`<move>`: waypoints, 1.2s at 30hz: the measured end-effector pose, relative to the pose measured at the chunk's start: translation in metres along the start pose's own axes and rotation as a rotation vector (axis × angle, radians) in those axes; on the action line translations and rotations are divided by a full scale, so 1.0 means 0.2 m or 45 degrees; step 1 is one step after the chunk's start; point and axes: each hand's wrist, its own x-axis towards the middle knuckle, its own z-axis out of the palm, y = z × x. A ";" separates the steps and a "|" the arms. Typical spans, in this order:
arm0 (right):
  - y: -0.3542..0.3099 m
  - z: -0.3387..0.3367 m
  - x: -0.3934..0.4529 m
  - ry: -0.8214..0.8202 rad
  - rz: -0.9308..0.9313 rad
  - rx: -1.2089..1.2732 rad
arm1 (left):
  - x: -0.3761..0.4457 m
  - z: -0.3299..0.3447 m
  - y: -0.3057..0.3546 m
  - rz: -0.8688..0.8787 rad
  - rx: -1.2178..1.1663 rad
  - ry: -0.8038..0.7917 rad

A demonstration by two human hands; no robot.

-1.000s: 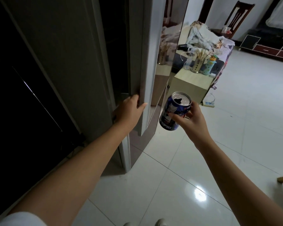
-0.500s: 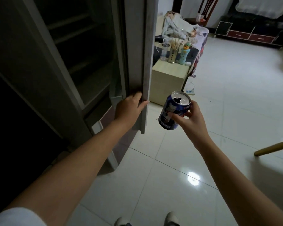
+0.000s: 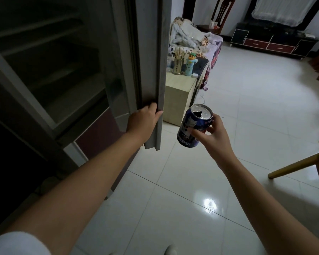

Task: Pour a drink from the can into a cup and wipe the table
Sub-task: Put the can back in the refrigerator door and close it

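The right hand [image 3: 213, 134] holds the can [image 3: 194, 126] w/ thumb & fingers curled round its side. The can is blue, tipped a bit to the left, top already open. It is up in the air, over the white floor [image 3: 173, 199], not touching anything else.

The left hand [image 3: 143, 120] is just left of the can. Its fingers wrap round the edge of a grey door [image 3: 152, 52]; fingertips go behind the edge, so can't see them all.

Behind the hands is a small cabinet [image 3: 177, 100] w/ a cup of sticks [image 3: 178, 66] & a toy bottle [image 3: 191, 64] on top. To the right of the right hand, a wood leg [image 3: 293, 165] pokes in.
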 end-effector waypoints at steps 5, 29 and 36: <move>0.05 -0.15 0.07 -0.024 -0.012 -0.030 | 0.12 0.08 0.16 0.016 0.073 -0.006; 0.24 -0.55 0.32 0.112 0.063 -0.023 | 0.64 0.36 0.68 -0.032 0.103 -0.079; 0.24 -0.56 0.31 0.123 0.058 -0.032 | 0.65 0.37 0.68 -0.040 -0.047 -0.128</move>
